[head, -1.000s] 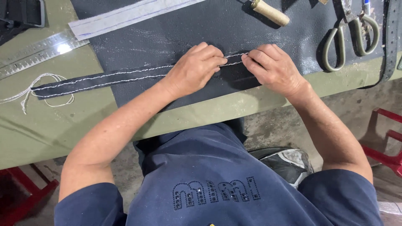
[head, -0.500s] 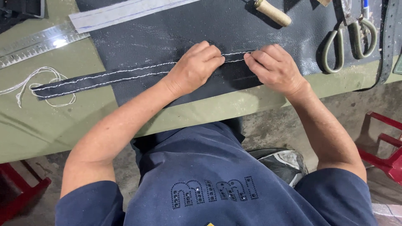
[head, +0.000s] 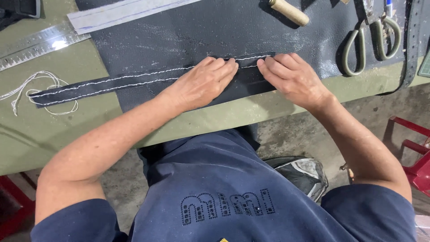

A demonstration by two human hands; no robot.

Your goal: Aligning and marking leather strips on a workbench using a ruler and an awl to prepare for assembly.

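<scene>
A long dark strap (head: 112, 83) with two rows of white stitching lies across a black textured sheet (head: 215, 31) on the olive table (head: 67, 130). My left hand (head: 201, 83) rests palm down on the strap's right part, fingers flat and together. My right hand (head: 291, 76) presses on the strap's right end, fingertips almost meeting those of the left. Loose white thread (head: 40, 92) trails from the strap's left end.
A metal ruler (head: 40, 45) and a pale strip (head: 121, 11) lie at the upper left. A wooden handle (head: 289, 11) and green-handled scissors (head: 369, 40) sit at the upper right, beside a perforated dark belt (head: 414, 40). Red stools (head: 414, 148) stand on the floor.
Both hands stay pressed on the strap's right end. The view has drifted slightly; nothing else has visibly moved.
</scene>
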